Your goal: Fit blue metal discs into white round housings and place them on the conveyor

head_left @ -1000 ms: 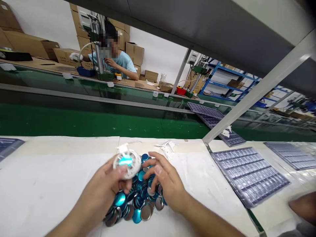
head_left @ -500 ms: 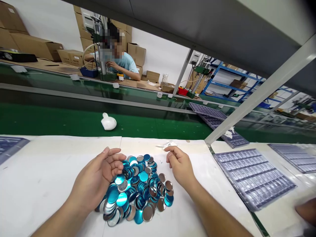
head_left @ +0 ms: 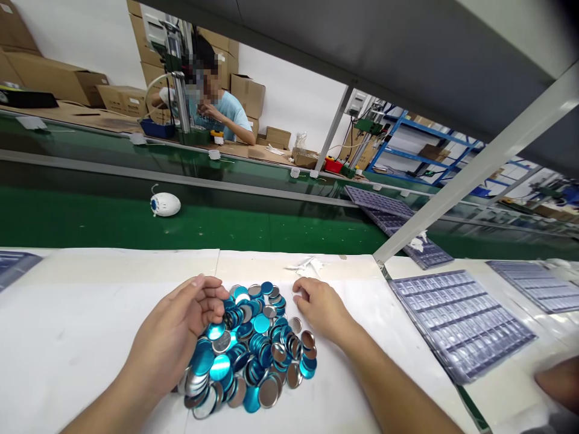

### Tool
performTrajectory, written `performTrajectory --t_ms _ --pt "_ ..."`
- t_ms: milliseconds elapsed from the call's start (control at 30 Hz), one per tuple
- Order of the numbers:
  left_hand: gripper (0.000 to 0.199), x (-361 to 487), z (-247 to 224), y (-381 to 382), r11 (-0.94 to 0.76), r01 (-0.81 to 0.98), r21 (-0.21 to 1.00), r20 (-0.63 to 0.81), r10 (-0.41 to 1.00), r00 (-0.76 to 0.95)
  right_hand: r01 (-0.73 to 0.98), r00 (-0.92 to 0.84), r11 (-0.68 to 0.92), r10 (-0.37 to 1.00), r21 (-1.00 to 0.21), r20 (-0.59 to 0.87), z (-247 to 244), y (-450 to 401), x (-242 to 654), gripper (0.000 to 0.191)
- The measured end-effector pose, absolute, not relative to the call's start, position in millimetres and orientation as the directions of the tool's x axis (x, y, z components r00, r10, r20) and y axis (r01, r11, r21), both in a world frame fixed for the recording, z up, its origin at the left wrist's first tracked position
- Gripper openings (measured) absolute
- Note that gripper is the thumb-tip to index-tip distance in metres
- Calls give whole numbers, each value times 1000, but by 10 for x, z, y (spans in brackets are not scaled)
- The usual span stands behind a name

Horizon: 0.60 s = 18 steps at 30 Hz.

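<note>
A heap of round metal discs (head_left: 262,323), some bright blue on their face and some silver, lies on the white work surface (head_left: 81,337) between my hands. My left hand (head_left: 187,313) is at the heap's left edge, palm turned toward it, with fingers loosely curled and nothing visible in it. To the upper right of the heap is my right hand (head_left: 319,304), its fingers bent down and a gap showing between thumb and index finger. I see nothing held there. Some fingers of the right hand are hidden behind its back. Small white scraps (head_left: 307,265) lie just beyond it.
A green conveyor belt (head_left: 271,232) runs behind the surface, carrying a white egg-shaped part (head_left: 166,204). Clear moulded trays (head_left: 461,322) lie to the right, beside a slanting metal post (head_left: 429,211). Across the belt, a person (head_left: 230,114) sits at a press (head_left: 178,84).
My right hand has shifted slightly left and its fingers have curled down. My left fingers have drawn closer together. The white item on the belt shows farther left and looks different.
</note>
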State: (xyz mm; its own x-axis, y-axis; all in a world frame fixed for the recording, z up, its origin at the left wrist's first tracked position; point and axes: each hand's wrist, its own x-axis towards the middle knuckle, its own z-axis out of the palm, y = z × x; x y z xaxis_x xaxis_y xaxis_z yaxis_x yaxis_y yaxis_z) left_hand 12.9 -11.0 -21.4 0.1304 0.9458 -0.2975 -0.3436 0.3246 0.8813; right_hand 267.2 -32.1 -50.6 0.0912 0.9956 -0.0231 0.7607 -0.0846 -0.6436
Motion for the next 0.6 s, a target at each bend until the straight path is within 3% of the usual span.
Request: performTrajectory --t_ms 100,233,333,400,467,600 --pt "20 126 -224 -112 307 -322 895 -281 951 126 773 80 -86 996 -628 -37 -505 -329 2617 14" --pt "18 124 -225 -113 278 -304 911 -256 960 109 706 -6 -30 999 -707 -49 -279 -485 2692 11" --pt "19 121 -238 -112 261 -284 923 -243 965 96 456 -66 58 997 -888 32 -56 -583 2912 24" --pt "21 109 -248 -114 245 -259 934 -230 969 86 101 160 119 978 -988 134 19 -539 3073 33" --pt "22 89 -248 -118 227 -224 948 -220 974 57 -138 428 196 896 -971 120 17 -429 3185 29" --pt "26 47 -229 -115 177 74 981 -175 984 -32 -120 571 243 810 -963 133 -100 -288 3199 31"
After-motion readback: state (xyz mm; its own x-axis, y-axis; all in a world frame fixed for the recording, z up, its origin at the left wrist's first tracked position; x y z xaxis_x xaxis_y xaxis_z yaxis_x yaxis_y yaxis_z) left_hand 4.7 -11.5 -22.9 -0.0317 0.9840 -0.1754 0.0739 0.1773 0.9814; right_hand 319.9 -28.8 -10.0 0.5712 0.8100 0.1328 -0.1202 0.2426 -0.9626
